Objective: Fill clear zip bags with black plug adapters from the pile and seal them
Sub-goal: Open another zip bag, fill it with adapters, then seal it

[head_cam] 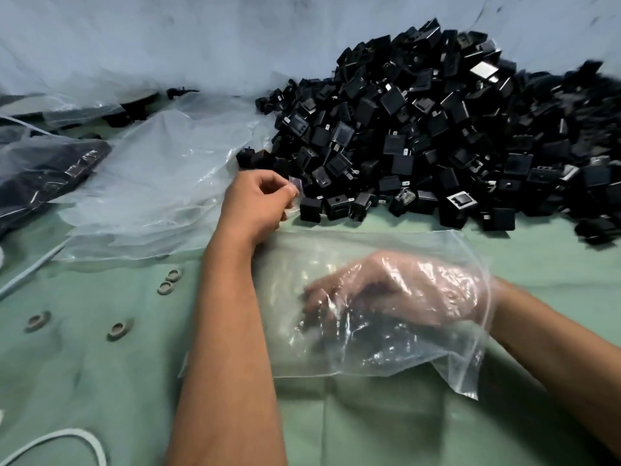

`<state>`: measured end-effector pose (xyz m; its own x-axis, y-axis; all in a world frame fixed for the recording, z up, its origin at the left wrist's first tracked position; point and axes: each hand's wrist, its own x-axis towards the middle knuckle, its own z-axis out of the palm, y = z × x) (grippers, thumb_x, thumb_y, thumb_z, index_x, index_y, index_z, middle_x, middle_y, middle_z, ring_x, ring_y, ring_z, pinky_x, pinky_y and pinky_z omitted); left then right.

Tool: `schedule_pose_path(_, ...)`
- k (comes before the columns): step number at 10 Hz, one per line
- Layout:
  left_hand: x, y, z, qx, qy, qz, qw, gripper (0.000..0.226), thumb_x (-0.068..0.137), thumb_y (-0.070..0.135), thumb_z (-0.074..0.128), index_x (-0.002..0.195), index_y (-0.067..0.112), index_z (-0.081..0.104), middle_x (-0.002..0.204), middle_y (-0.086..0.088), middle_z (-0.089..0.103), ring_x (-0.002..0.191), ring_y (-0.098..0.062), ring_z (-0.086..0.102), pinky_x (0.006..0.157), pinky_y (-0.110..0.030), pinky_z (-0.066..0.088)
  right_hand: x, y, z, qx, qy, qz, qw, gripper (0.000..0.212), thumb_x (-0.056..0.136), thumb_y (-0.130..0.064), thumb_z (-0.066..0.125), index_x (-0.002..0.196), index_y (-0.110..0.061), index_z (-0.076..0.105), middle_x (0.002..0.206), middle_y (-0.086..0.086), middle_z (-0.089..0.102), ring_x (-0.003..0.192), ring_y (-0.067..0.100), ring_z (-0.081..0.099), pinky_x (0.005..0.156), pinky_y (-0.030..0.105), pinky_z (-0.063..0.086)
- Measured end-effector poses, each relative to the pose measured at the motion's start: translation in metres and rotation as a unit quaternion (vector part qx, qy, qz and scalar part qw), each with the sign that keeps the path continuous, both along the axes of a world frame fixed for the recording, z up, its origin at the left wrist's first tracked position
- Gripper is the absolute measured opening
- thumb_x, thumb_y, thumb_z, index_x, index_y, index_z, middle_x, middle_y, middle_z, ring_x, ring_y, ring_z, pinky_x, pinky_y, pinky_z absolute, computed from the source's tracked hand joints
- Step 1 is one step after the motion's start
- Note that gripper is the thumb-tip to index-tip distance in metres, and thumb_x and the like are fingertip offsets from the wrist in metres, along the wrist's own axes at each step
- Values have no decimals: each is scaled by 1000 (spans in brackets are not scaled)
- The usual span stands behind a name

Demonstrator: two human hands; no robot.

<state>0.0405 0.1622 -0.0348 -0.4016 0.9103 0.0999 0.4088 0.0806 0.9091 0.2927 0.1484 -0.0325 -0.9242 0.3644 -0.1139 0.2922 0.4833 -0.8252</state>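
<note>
A big pile of black plug adapters (437, 129) fills the right and far side of the green cloth. A clear zip bag (339, 245) lies in front of the pile with its mouth facing right. My left hand (258, 203) pinches the bag's far left corner at the foot of the pile. My right hand (386, 290) is inside the bag, seen blurred through the plastic. Its fingers curl down over a few black adapters (356, 331) lying in the bag.
A stack of empty clear bags (161, 176) lies to the left of the pile. Filled bags of dark adapters (43, 169) sit at the far left. The green cloth (100, 381) has metal eyelets (169, 280), and a white cord (67, 438) crosses the near left corner.
</note>
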Motion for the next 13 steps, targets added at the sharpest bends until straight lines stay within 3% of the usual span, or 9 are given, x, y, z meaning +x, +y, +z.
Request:
schedule_pose_path(1, -9, 4, -10, -9, 12, 47, 999, 17, 89, 15, 71, 73, 19, 75, 62, 5, 68, 48, -9, 59, 57, -22, 45, 29, -9, 19, -42, 51, 23, 998, 46, 100, 4, 52, 116, -35, 72, 115, -34, 68, 111, -16, 61, 97, 13, 51)
schedule_pose_path(2, -12, 5, -14, -15, 29, 66, 997, 14, 87, 17, 72, 74, 21, 76, 69, 3, 71, 62, -18, 64, 71, -33, 54, 72, -1, 19, -89, 22, -60, 994, 28, 99, 8, 58, 100, -9, 80, 110, -4, 79, 108, 8, 72, 93, 21, 55)
schedule_pose_path(3, -9, 6, -9, 4, 55, 74, 996, 11, 87, 21, 72, 77, 21, 77, 74, 4, 73, 70, -19, 67, 81, -39, 60, 96, 17, 7, -4, 50, -331, 942, 44, 83, 22, 53, 69, -13, 77, 67, 6, 73, 64, 11, 68, 68, 33, 53)
schedule_pose_path(4, 6, 6, 5, 44, 33, 33, 998, 12, 87, 18, 74, 77, 22, 76, 72, 3, 73, 65, -12, 63, 67, -31, 53, 96, 23, -14, 266, 80, -564, 778, 37, 75, 10, 49, 72, -21, 70, 72, 0, 69, 67, 8, 60, 63, 30, 45)
schedule_pose_path(5, 37, 2, 24, 65, -30, -110, 991, 16, 89, 11, 76, 81, 25, 77, 76, 0, 69, 62, -5, 58, 57, -18, 46, 85, 21, -37, 455, -5, -500, 737, 51, 80, 5, 50, 124, -14, 69, 135, 9, 59, 120, 33, 47, 97, 46, 44)
schedule_pose_path(7, 107, -6, 46, -24, 40, -446, 894, 39, 85, -13, 68, 110, 16, 79, 111, -14, 68, 89, -19, 50, 81, -29, 46, 87, 31, -46, 441, -60, -425, 789, 70, 85, -3, 56, 146, -37, 51, 154, 0, 46, 139, 33, 34, 104, 52, 32)
schedule_pose_path(8, 130, -9, 51, -49, 136, -482, 864, 52, 83, -14, 65, 109, 28, 80, 97, 23, 66, 84, 7, 50, 79, -16, 44, 87, 31, -47, 455, -34, -440, 774, 52, 84, -18, 61, 130, -40, 53, 117, 5, 56, 108, 29, 41, 87, 44, 36)
schedule_pose_path(10, 135, -11, 55, -82, 231, -476, 845, 50, 84, 0, 72, 97, 48, 78, 110, 6, 56, 104, -26, 52, 93, -39, 50, 89, 30, -46, 437, -4, -418, 796, 23, 82, -14, 76, 102, -15, 65, 106, -3, 57, 97, 17, 38, 81, 28, 37)
schedule_pose_path(13, 126, -9, 50, -51, 189, -453, 870, 24, 76, 10, 86, 79, 33, 79, 89, 22, 57, 79, 8, 48, 71, -10, 37, 90, 18, -38, 361, 8, -463, 809, 17, 91, -34, 74, 106, -27, 76, 89, -5, 60, 84, 16, 57, 73, 32, 45)
